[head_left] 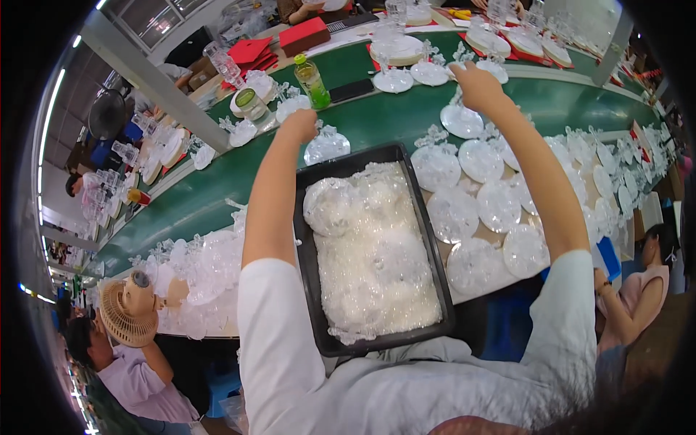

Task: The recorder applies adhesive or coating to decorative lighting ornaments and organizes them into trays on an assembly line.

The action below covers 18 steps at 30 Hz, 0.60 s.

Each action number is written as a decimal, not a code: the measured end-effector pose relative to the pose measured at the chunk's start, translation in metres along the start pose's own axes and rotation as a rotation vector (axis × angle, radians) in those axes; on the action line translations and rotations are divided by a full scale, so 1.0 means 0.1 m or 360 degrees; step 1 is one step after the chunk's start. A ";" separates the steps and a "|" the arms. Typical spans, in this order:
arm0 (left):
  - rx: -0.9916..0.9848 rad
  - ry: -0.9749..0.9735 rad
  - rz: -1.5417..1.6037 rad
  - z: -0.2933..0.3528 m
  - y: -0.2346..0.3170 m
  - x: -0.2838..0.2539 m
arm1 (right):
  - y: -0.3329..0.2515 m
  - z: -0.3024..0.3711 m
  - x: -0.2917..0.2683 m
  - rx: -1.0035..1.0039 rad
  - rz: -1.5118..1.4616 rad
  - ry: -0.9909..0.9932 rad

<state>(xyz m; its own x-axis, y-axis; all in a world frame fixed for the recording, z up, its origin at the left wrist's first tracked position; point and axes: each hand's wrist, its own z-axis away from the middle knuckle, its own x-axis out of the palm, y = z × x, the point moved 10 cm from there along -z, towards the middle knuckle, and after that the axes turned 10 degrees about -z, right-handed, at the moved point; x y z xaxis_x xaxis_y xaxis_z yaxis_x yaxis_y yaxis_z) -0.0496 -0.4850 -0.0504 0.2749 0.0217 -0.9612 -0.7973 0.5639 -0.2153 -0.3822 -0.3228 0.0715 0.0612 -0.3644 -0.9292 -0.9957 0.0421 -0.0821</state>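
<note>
Both my arms reach forward over a black tray (313, 312) of glittery white grains with clear round pieces half sunk in them. My left hand (299, 127) is closed beside a clear disc (326, 149) with a small clear figure on top; what its fingers hold, if anything, is hidden. Farther right, my right hand (477, 85) is closed at the top of another clear disc piece (462, 122), which hangs or stands just below it over the green conveyor belt (391, 119). The fingertips partly cover that piece's upper figure.
Many clear discs (499, 203) cover the table at right, and more are heaped at left (210, 290). Along the belt's far side stand a green drink bottle (312, 85), a glass jar (251, 105) and a black phone (351, 91). Co-workers sit on both sides, near a beige fan (130, 312).
</note>
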 end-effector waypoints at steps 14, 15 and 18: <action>-0.0122 0.1061 -0.0420 2.76 0.68 -2.45 | 0.37 -0.24 0.46 -0.0331 -0.0298 -0.0128; -0.0125 0.1041 -0.0414 3.00 0.79 -2.43 | 0.27 -0.21 0.15 -0.0523 -0.0326 0.0158; -0.0141 0.0832 -0.0189 3.32 0.98 -2.14 | -0.20 0.06 -0.66 -0.0589 -0.0299 0.0414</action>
<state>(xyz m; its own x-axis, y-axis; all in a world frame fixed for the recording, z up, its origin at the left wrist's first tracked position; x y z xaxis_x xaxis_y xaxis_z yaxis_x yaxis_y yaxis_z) -0.0077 -0.1603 0.1916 0.0797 -0.4641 -0.8822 -0.8255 0.4654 -0.3194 -0.3661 -0.2941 0.1319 0.2696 -0.5563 -0.7860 -0.9297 -0.3630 -0.0620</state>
